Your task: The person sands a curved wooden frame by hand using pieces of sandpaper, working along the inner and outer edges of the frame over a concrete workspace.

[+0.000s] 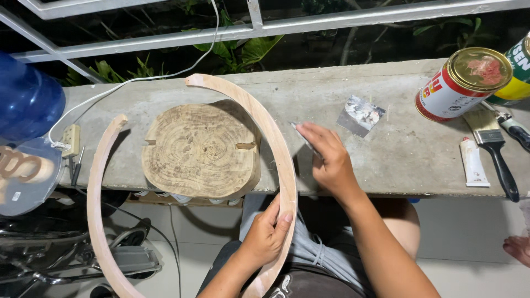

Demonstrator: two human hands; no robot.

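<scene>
Concrete ledge (353, 94), grey, rough, w/ metal railing and dark foliage behind; tiled floor below. Item: curved wood hoop (279, 160), pale unfinished timber, flat narrow band, open-ended, two cut ends up near the ledge, arc sweeping down toward the person's lap; right-hand arc lies across the ledge edge, left-hand arc hangs off over the floor. Inside the hoop: round log slab (201, 149), tan, visible growth rings, two notches at its rim, resting on the ledge. Left hand (266, 234): fingers curled round the hoop's lower right arc, thumb on top, firm grip. Right hand (327, 157): fingers pinched shut on a small flat scraper (301, 135), blade tip just beside the hoop's outer edge. Also on ledge: scrap of smeared grey card (360, 115), red-and-white tin w/ gold lid (462, 83), paintbrush w/ black handle (494, 146), white tube (473, 163). Far left: blue water jug (25, 99), power strip w/ white cable (70, 140).
</scene>
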